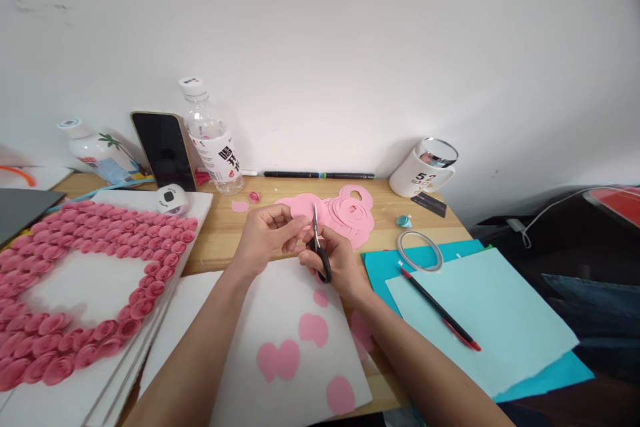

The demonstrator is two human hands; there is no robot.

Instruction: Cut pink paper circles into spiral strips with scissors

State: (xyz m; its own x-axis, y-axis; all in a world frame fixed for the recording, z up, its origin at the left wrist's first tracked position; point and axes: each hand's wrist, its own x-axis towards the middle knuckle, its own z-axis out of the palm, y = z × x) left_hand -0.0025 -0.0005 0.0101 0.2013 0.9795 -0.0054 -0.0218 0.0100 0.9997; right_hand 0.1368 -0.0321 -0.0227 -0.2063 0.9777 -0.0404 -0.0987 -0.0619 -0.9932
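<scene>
Between the thumb and fingers of my left hand [267, 235] is a piece of pink paper [306, 205], held up over the desk. My right hand [337, 259] has its fingers in the black handles of a pair of scissors [323, 260]. The blades point away from me and lie against the pink paper; whether they are cutting through it I cannot tell. Just behind, a pile of pink paper rings and spirals [353, 213] lies on the wood. Below my hands, several pink paper scraps [313, 329] rest on a white sheet [245, 373].
On the left, a white board [90, 283] carries rows of pink paper roses [143, 307]. A phone [164, 150], a water bottle [213, 140] and a mug [424, 167] stand by the wall. A tape roll [420, 251] and a pen [440, 310] lie on blue paper [480, 320] at right.
</scene>
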